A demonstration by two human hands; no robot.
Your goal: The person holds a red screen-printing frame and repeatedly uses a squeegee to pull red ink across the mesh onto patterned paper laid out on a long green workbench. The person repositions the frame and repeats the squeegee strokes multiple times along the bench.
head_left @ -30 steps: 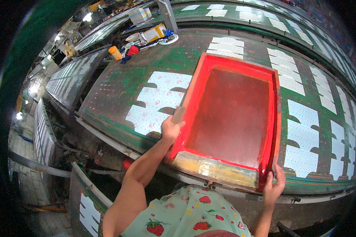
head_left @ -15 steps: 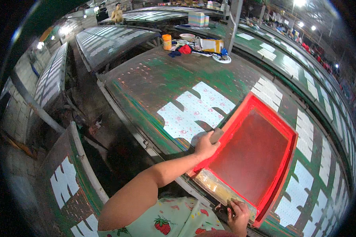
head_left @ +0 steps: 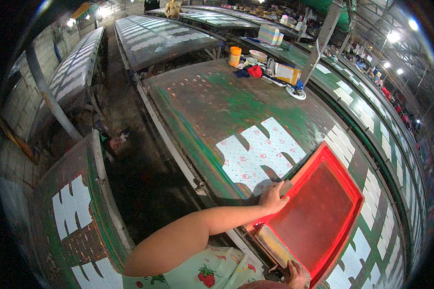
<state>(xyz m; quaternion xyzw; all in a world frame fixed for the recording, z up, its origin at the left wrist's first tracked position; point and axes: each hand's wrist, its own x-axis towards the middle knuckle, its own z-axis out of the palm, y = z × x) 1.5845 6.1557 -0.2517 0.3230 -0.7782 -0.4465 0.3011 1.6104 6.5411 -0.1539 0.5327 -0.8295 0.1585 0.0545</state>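
Left hand (head_left: 274,198) closed around grey handle (head_left: 286,186) of red-framed screen (head_left: 317,216); right hand (head_left: 297,276) (grip unclear) at near edge

red-framed rect screen (head_left: 316,212) w/ dk red mesh, diag over green tbl (head_left: 241,103)

On the table (head_left: 197,106), the framed screen (head_left: 317,214) lies between cut pieces (head_left: 263,151).

Worn green printing table (head_left: 193,103) | near right: red-edged printing screen (head_left: 317,212) | left of that: white patterned fabric panels (head_left: 261,150) | far end there: orange tub (head_left: 235,56), red cloth (head_left: 255,71)
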